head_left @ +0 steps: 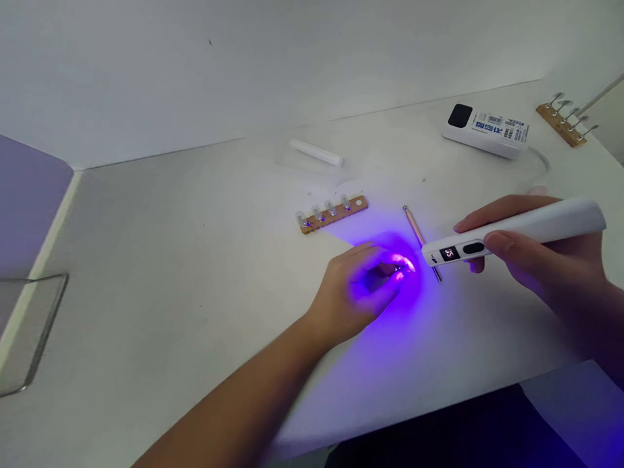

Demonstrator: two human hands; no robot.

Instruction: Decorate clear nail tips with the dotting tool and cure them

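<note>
My right hand [550,260] grips a white handheld UV nail lamp [531,224], its lit display reading 35 or similar and its head aimed left. Violet light from it falls on my left hand [351,286], which is closed in a pinch. Between the left thumb and fingertip is a small nail tip [400,267], mostly hidden by the fingers and the glare. Under the lamp's head lies a rose-gold dotting tool [414,226], partly covered. Just beyond my left hand, a wooden strip [334,220] carries several clear nail tips [331,208] and a bare white dot.
Behind the strip lies a white stick [316,153]. A white device with a black panel and printed labels [487,131] stands at the back right, its cable trailing right. Farther right is a second wooden strip with nail tips [563,123]. A wire frame [46,331] is at the left.
</note>
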